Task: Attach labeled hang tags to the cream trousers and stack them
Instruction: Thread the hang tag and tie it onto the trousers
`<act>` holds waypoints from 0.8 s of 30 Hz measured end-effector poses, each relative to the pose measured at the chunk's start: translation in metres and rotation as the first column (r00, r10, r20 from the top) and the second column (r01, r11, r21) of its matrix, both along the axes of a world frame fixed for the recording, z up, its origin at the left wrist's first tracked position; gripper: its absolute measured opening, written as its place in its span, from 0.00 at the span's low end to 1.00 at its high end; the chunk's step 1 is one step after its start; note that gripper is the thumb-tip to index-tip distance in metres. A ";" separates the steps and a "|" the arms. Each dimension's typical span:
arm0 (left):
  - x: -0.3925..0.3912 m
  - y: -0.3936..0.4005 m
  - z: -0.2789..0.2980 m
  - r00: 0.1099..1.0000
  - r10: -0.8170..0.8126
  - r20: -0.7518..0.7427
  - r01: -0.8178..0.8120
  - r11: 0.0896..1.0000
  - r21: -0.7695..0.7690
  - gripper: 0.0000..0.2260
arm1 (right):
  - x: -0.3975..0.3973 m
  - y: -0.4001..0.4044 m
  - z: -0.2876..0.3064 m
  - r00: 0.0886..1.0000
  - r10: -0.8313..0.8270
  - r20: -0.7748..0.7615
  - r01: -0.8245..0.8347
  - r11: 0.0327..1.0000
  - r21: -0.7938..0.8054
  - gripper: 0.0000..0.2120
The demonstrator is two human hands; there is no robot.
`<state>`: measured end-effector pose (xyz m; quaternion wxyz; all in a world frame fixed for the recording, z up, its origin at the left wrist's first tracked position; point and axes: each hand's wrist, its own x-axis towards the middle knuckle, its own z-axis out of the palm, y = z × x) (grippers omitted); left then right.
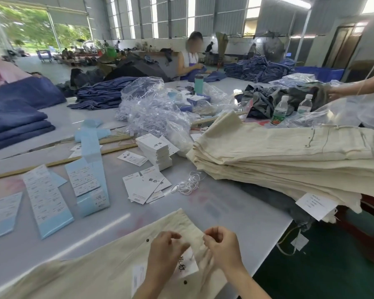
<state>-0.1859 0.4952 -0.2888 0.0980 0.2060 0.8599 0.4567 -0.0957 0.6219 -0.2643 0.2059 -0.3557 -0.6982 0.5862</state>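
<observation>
Two hands over cream cotton trousers (99,270) | left hand (166,251) pinching white printed hang tag (187,264) | right hand (221,244) fingers curled (contents unclear)

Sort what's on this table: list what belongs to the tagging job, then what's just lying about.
Job:
cream trousers under both hands
hang tag on them
left hand, right hand
spare tags
white strings
label sheets
cream stack

Lying about:
blue jeans
water bottles
teal flask
plastic bags
</observation>
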 end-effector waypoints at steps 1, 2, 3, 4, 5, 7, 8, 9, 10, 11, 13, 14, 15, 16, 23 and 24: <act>0.001 -0.008 -0.001 0.991 -0.055 -0.125 0.028 0.978 -0.207 0.16 | 0.000 0.001 0.000 1.000 0.005 0.023 -0.007 0.998 0.064 0.08; 0.002 -0.015 -0.003 0.974 -0.122 -0.191 0.039 0.920 -0.391 0.22 | -0.001 0.002 0.001 0.999 0.019 0.047 -0.024 0.992 0.126 0.09; 0.004 -0.021 -0.005 0.967 -0.156 -0.203 0.034 0.865 -0.500 0.26 | -0.001 0.003 0.001 0.997 0.037 0.066 -0.049 0.982 0.182 0.10; 0.007 -0.026 -0.006 0.971 -0.152 -0.184 0.030 0.842 -0.538 0.29 | -0.003 0.003 0.001 0.995 0.057 0.088 -0.077 0.968 0.239 0.11; 0.009 -0.029 -0.007 0.980 -0.129 -0.149 0.033 0.854 -0.520 0.30 | -0.004 0.003 0.000 0.991 0.074 0.109 -0.104 0.947 0.305 0.12; 0.014 -0.033 -0.007 0.994 -0.092 -0.064 0.059 0.918 -0.393 0.28 | -0.008 0.000 0.000 0.981 0.105 0.162 -0.169 0.873 0.458 0.09; 0.015 -0.036 -0.005 0.998 -0.063 -0.006 0.058 0.949 -0.310 0.26 | -0.012 -0.001 -0.001 0.971 0.124 0.205 -0.218 0.815 0.537 0.07; 0.015 -0.041 -0.002 0.998 -0.026 0.055 0.038 0.971 -0.235 0.24 | -0.015 -0.003 -0.001 0.952 0.141 0.271 -0.281 0.750 0.598 0.05; 0.014 -0.047 0.001 0.995 0.014 0.096 0.003 0.984 -0.179 0.22 | -0.018 -0.005 -0.002 0.923 0.155 0.352 -0.356 0.692 0.628 0.08; 0.011 -0.054 0.003 0.993 0.049 0.106 -0.032 0.987 -0.157 0.21 | -0.021 -0.005 -0.003 0.889 0.168 0.426 -0.424 0.654 0.627 0.11; 0.003 -0.075 0.006 0.993 0.109 0.047 -0.098 0.978 -0.185 0.19 | -0.024 -0.007 -0.006 0.819 0.207 0.535 -0.525 0.648 0.553 0.17; -0.001 -0.089 0.007 0.988 0.150 0.017 -0.144 0.970 -0.195 0.18 | -0.025 -0.008 -0.008 0.785 0.233 0.574 -0.563 0.655 0.504 0.19; -0.004 -0.107 0.008 0.979 0.202 -0.010 -0.199 0.959 -0.200 0.17 | -0.025 -0.009 -0.011 0.759 0.249 0.601 -0.591 0.652 0.476 0.21; -0.006 -0.126 0.007 0.959 0.277 -0.067 -0.285 0.934 -0.216 0.16 | -0.026 -0.009 -0.013 0.737 0.250 0.628 -0.611 0.643 0.462 0.23; 0.014 -0.307 -0.004 0.324 0.927 -0.187 -0.789 0.157 -0.594 0.32 | -0.041 0.006 -0.013 0.675 0.186 0.714 -0.606 0.693 0.392 0.39; 0.021 -0.324 -0.010 0.268 0.956 -0.120 -0.793 0.148 -0.591 0.36 | -0.045 0.005 -0.012 0.669 0.182 0.721 -0.609 0.691 0.389 0.40</act>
